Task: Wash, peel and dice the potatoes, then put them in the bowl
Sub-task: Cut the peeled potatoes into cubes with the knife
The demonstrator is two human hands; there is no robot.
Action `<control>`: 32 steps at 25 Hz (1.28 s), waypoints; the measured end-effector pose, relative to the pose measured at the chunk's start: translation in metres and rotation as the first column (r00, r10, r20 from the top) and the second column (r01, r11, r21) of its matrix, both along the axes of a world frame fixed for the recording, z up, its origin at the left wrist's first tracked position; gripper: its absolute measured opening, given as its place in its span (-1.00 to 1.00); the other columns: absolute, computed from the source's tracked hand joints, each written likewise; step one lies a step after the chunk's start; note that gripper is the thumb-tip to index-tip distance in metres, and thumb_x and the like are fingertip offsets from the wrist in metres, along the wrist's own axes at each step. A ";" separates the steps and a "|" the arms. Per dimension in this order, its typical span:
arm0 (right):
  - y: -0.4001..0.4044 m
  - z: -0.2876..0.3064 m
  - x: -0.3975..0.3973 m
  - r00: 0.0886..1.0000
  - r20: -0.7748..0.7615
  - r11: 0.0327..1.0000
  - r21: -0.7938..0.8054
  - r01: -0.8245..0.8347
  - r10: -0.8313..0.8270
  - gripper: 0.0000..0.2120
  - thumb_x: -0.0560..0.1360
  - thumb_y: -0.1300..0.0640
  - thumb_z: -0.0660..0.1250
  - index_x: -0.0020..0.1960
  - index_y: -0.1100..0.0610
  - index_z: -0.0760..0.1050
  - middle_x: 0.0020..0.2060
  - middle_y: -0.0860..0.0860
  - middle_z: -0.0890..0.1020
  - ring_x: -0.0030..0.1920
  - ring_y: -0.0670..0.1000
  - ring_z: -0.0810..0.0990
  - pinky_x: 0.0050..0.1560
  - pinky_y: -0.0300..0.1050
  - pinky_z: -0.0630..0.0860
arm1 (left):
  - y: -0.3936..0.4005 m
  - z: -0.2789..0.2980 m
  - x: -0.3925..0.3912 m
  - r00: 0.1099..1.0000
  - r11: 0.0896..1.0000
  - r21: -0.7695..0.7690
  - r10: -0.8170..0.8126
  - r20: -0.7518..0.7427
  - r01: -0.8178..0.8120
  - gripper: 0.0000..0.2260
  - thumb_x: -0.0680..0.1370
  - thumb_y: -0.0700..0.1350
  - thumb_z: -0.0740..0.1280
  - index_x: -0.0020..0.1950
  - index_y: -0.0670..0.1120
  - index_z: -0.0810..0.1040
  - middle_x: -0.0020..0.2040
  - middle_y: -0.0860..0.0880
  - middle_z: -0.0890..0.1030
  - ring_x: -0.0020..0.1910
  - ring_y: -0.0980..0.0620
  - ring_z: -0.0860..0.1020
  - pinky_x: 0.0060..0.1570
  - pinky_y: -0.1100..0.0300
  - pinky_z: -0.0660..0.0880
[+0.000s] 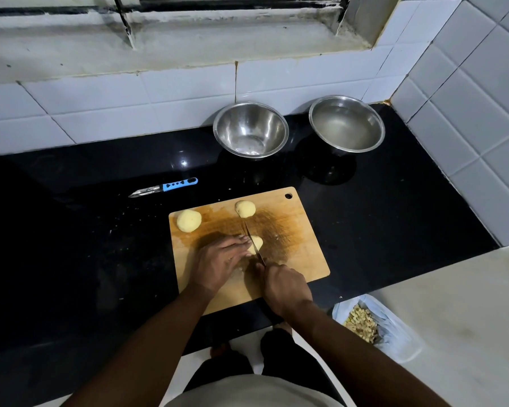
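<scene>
Potatoes: three peeled ones are counted on the cutting board (300,248); one potato at the far left corner (189,220), one potato at the far edge (245,208), and one potato under the knife (256,243) near the middle.
Left hand (218,261): laid over the middle potato, its fingers curled onto it, so the grip is closed on that potato.
Right hand (285,287): its grip is closed round the handle of one knife (254,245), whose blade is set against the held potato.
Bowls: two steel ones are seen at the back of the black tabletop (394,201); the left bowl (250,129) looks dry, the right bowl (346,123) is filled with water.
Peeler (163,188): one, blue-handled, left lying on the tabletop beyond the board's left corner.
Bag (394,333): one plastic bag with peelings is seen on the floor at the right.
</scene>
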State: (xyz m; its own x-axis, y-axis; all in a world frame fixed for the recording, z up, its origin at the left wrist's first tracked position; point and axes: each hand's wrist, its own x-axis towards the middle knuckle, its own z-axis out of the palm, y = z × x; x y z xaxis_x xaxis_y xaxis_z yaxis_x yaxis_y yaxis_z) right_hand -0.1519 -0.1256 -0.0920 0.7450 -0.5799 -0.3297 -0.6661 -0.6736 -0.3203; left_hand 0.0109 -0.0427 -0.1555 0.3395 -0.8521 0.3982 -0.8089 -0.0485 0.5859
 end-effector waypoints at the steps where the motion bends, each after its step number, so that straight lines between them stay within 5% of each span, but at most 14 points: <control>1: 0.000 0.000 0.001 1.000 -0.025 1.000 0.004 -0.006 0.006 -0.52 0.69 -0.12 -0.13 0.08 0.10 0.49 -0.06 0.12 0.65 -0.10 0.14 0.62 -0.18 -0.06 0.41 | 0.000 0.000 0.000 1.000 1.000 -0.004 0.000 -0.003 0.000 -0.70 0.43 -0.27 0.54 0.15 -0.18 0.69 0.13 -0.07 0.69 0.14 0.07 0.64 0.12 0.17 0.60; 14: 0.026 -0.006 -0.042 0.978 -0.145 0.973 -0.156 -0.171 0.149 -0.62 0.69 0.04 -0.11 0.18 0.08 0.46 0.04 0.06 0.62 -0.05 0.16 0.62 -0.26 -0.01 0.32 | -0.001 -0.011 0.003 0.999 1.000 -0.025 -0.003 -0.035 0.002 -0.75 0.49 -0.22 0.51 0.16 -0.15 0.69 0.12 -0.04 0.69 0.14 0.07 0.64 0.09 0.10 0.61; 19: 0.024 -0.009 -0.053 0.998 -0.053 0.986 -0.163 -0.043 0.035 -0.52 0.69 -0.09 -0.12 0.03 0.10 0.52 -0.11 0.11 0.67 -0.16 0.18 0.64 -0.20 0.01 0.47 | -0.001 -0.011 0.001 0.999 1.000 -0.016 0.018 -0.049 -0.018 -0.77 0.49 -0.16 0.50 0.13 -0.13 0.71 0.10 -0.02 0.69 0.12 0.10 0.63 0.07 0.13 0.60; 25: 0.021 -0.003 -0.033 0.995 -0.069 0.988 -0.128 -0.080 0.071 -0.60 0.70 -0.03 -0.08 0.07 0.13 0.49 -0.04 0.11 0.63 -0.09 0.22 0.61 -0.11 0.05 0.53 | 0.005 0.005 -0.003 0.967 0.977 0.183 0.063 0.245 -0.110 -0.72 0.60 0.06 0.34 0.31 0.15 0.52 0.09 0.13 0.56 0.03 0.10 0.56 -0.37 0.21 0.48; 28: 0.016 -0.004 -0.029 0.998 -0.049 0.992 -0.121 -0.044 0.038 -0.62 0.69 -0.03 -0.05 0.02 0.10 0.49 -0.07 0.08 0.64 -0.12 0.19 0.61 -0.16 0.03 0.49 | 0.007 0.008 -0.004 0.945 0.969 0.227 0.017 0.328 -0.096 -0.57 0.54 -0.05 0.42 0.39 0.20 0.49 0.10 0.14 0.55 0.06 0.10 0.54 -0.45 0.24 0.42; 32: 0.021 -0.010 -0.038 1.000 0.015 0.995 -0.099 -0.009 0.011 -0.59 0.68 -0.12 -0.11 0.02 0.02 0.47 -0.12 0.02 0.65 -0.13 0.15 0.64 -0.17 0.01 0.49 | 0.005 0.008 -0.003 0.962 0.985 0.164 0.009 0.273 -0.056 -0.67 0.54 -0.10 0.44 0.29 0.12 0.61 0.12 0.13 0.59 0.11 0.08 0.57 -0.35 0.20 0.53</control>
State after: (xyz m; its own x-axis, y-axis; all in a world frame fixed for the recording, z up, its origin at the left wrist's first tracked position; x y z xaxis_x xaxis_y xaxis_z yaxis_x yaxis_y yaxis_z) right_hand -0.1903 -0.1042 -0.1017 0.7554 -0.6016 -0.2597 -0.6548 -0.7089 -0.2621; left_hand 0.0081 -0.0381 -0.1474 0.2680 -0.9049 0.3305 -0.9320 -0.1567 0.3268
